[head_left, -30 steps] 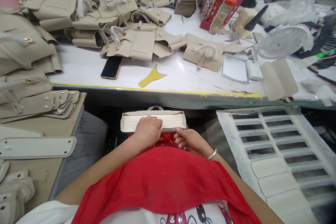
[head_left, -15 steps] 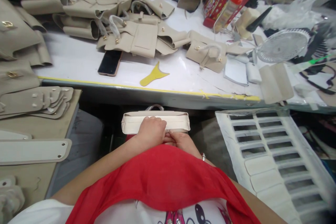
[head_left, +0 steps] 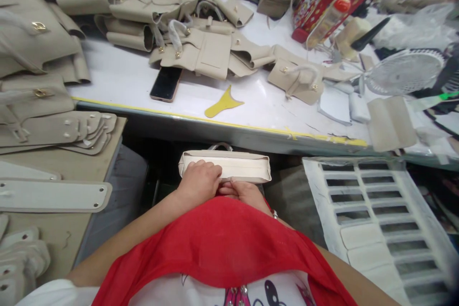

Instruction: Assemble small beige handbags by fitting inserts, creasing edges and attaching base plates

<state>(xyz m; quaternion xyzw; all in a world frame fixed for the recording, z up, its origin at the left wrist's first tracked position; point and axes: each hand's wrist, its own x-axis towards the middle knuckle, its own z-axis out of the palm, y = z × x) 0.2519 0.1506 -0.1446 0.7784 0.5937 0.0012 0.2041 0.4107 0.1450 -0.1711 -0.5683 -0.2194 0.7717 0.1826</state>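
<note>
A cream, box-shaped bag with its handle on the far side rests in front of my red apron. My left hand lies over the bag's left part, fingers curled at its inner near edge. Beside it, my right hand pinches the near rim around the middle. Both hands hold that edge, close together. The tips of some fingers are hidden by the rim and the apron.
Beige bag pieces, a phone, a yellow tool and a fan lie on the white table. A slotted white rack stands right; flat straps lie on a board at left.
The view has shifted, so the table's items appear further right. My left hand has moved left along the bag, away from my right hand, which still holds the near rim.
</note>
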